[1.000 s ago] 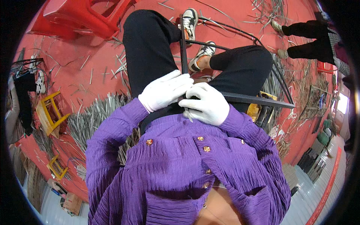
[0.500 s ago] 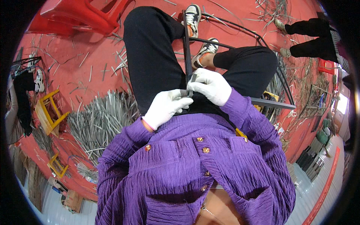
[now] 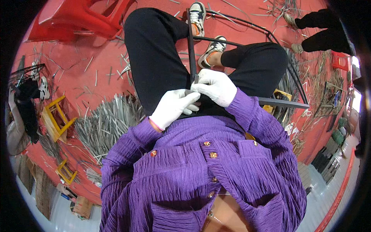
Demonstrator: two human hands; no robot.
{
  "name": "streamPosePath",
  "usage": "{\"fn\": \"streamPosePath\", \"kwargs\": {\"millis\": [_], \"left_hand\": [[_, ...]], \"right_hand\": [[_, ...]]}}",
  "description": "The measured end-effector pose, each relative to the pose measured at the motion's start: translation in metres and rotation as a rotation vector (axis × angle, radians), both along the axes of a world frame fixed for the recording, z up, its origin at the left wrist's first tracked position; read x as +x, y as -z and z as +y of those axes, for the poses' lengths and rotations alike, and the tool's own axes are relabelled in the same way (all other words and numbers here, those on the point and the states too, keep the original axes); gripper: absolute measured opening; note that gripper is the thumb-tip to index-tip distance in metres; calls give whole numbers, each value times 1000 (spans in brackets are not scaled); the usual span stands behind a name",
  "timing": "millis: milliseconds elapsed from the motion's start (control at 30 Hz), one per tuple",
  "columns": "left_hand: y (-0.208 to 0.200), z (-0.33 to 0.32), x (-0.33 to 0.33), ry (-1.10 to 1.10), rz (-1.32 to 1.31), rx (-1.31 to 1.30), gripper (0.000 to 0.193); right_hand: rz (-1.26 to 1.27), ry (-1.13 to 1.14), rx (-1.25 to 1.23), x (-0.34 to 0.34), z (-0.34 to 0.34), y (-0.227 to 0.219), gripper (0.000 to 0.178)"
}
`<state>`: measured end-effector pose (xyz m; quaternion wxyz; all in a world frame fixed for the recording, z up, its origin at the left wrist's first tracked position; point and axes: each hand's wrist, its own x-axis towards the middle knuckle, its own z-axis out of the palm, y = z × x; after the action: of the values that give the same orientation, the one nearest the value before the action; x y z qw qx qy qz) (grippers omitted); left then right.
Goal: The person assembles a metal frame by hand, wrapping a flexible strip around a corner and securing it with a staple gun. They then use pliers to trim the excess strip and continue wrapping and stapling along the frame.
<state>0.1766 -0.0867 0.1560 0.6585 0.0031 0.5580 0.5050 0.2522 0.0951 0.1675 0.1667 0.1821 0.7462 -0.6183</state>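
A dark metal frame [image 3: 192, 58] leans across my lap, one straight bar running up between my legs. At that bar's near end, my right hand [image 3: 217, 88], in a white glove, pinches a short flat grey strip [image 3: 196, 79]. Just left of it, my left hand [image 3: 172, 106], also gloved in white, has its thumb and forefinger closed at the same spot. A bit of grey strip shows at its fingertips, and the two hands almost touch. My fingers hide how the strip sits around the bar. Another bar [image 3: 284, 103] of the frame sticks out beside my right forearm.
A heap of grey strips [image 3: 110, 125] lies on the red floor to my left, near yellow stools [image 3: 58, 118]. Red plastic chairs [image 3: 83, 23] stand at the far left. Another person's legs [image 3: 322, 33] are at the far right, among scattered strips.
My left fingertips have shifted up slightly, closer to the right hand. The right fingers have moved a little along the strip, whose end shows above them. The view has tilted slightly.
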Motion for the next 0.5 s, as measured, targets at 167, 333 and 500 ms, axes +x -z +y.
{"fn": "streamPosePath", "kwargs": {"millis": [167, 333, 500], "left_hand": [[-4, 7, -1, -55, -189, -65, 42], [-8, 13, -2, -28, -289, -150, 38], [-9, 17, 1, -24, -292, -219, 36]], "right_hand": [[357, 166, 362, 27, 7, -22, 21], [257, 1299, 802, 187, 76, -19, 29], [-754, 881, 1384, 343, 133, 100, 56]]}}
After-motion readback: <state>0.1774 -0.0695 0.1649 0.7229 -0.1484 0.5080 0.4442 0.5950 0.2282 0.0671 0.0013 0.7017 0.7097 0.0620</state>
